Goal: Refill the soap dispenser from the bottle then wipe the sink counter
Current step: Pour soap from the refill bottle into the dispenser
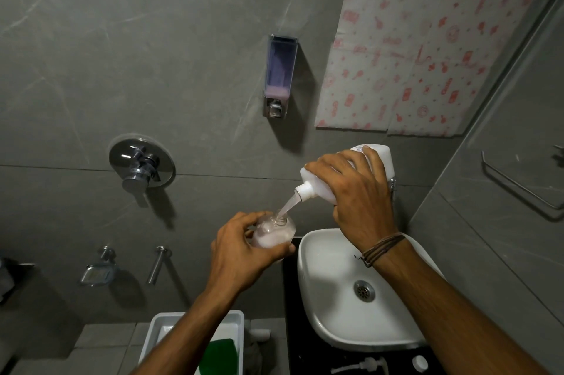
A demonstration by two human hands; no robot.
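Note:
My right hand [358, 194] grips a white refill bottle [380, 158] tilted neck-down to the left, and pale soap streams from its threaded neck. My left hand [241, 249] holds a small clear round soap dispenser [274, 232], uncapped, directly under the stream and partly filled with pinkish liquid. Both are held left of the white sink basin [323, 292], which sits on a black counter [290, 329]. The dispenser's pump head [363, 366] and a white cap [420, 362] lie on the counter in front of the basin.
A wall-mounted soap dispenser [279, 75] with purple liquid hangs above. A chrome mixer valve [141, 167], a soap dish [98, 274] and a spout [156, 264] are on the grey wall at left. A white tray [236, 321] holding a green item [219, 355] sits below. A towel rail [518, 185] is at right.

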